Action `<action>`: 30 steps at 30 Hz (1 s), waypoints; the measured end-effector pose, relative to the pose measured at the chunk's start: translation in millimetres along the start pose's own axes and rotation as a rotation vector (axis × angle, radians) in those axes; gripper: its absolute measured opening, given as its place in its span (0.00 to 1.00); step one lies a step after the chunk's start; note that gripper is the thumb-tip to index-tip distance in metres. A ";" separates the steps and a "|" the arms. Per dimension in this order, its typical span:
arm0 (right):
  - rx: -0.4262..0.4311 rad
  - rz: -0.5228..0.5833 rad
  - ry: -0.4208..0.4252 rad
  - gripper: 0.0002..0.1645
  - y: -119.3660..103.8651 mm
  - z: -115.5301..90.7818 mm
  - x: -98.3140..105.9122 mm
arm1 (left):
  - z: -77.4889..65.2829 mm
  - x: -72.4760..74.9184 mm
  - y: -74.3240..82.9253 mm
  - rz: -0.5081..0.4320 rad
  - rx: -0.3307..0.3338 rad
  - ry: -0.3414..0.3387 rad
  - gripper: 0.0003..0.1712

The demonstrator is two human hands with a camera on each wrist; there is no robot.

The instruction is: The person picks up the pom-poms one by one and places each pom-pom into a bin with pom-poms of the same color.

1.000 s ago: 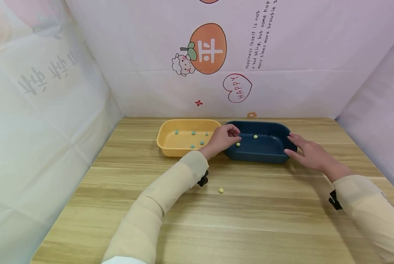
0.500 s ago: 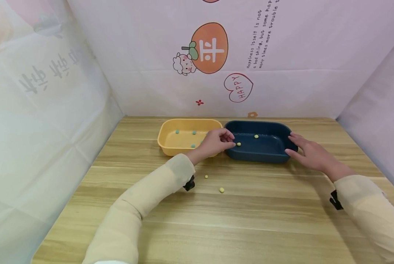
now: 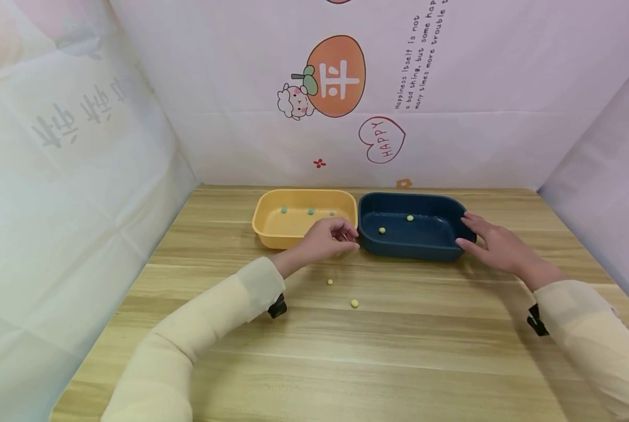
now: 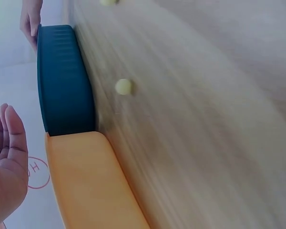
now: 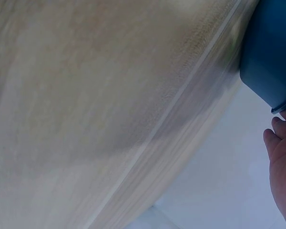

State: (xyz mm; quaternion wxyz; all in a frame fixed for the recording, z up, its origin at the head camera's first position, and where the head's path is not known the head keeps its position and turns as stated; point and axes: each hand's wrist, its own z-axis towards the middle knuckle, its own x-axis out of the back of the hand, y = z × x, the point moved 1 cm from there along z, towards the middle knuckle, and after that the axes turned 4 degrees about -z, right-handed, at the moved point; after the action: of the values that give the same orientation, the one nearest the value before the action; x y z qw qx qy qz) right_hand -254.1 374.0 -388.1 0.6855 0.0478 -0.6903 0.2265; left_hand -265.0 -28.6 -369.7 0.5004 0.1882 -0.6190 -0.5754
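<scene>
My left hand [image 3: 322,239] hovers by the front right corner of the yellow tub [image 3: 276,241], fingers loosely bent. Nothing shows between them, and the left wrist view has the palm [image 4: 8,167] bare. At the right end of the navy blue tub [image 3: 409,251], my right hand [image 3: 499,249] rests its fingertips and thumb on the rim. Inside the blue tub lie two yellow balls, one at the back [image 3: 410,218], the other nearer the left [image 3: 382,230]. Small teal balls [image 3: 311,211] lie in the yellow tub, some hidden behind my left hand.
On the wooden table [image 3: 399,357], in front of the tubs, lie a small yellow ball [image 3: 330,282] and a larger yellow ball [image 3: 354,303]. The tubs stand side by side near a printed cloth backdrop [image 3: 230,129]. Cloth walls rise on both sides.
My left hand has drawn back leftward from over the blue tub to the yellow tub's front corner. The smaller yellow ball on the table has come out from behind my arm. My right hand stays put.
</scene>
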 end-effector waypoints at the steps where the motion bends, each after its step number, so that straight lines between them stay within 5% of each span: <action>1: 0.000 -0.002 0.001 0.45 0.2 0.0 0.0 | -2.3 0.9 -1.1 -0.011 -0.002 -0.008 0.14; 17: -0.002 0.000 -0.003 0.45 1.5 0.8 0.2 | -31.2 12.8 -25.0 0.005 0.029 -0.102 0.15; 30: 0.007 -0.013 -0.005 0.46 0.5 0.2 2.3 | -39.5 8.4 -40.0 0.072 0.090 -0.186 0.13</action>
State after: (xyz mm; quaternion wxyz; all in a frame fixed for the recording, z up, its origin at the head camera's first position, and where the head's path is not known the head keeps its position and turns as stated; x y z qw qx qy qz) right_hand -254.6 375.0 -386.0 0.6850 0.0553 -0.6909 0.2244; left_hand -249.3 -66.8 -408.8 0.4522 0.1338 -0.6944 -0.5435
